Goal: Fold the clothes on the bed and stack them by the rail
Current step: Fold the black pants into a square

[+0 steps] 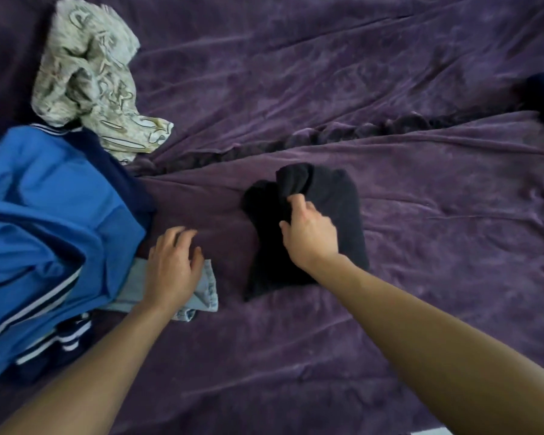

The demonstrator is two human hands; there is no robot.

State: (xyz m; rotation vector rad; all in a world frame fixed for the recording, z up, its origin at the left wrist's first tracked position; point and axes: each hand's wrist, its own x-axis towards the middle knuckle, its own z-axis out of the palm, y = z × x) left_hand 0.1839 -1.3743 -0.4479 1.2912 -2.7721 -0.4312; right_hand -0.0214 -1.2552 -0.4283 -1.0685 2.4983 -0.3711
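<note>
black garment [333, 208] lies folded, pinched by the right hand [308, 233].

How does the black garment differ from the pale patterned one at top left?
The black garment is plain and folded compactly; the patterned garment is pale, printed and crumpled. The right hand grips the black garment; nothing touches the patterned garment. Both lie on the purple bedcover.

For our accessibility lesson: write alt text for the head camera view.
A right hand grips a folded black garment on a purple bedspread. The left hand rests beside heaped blue clothes; a pale patterned cloth lies beyond.
</note>
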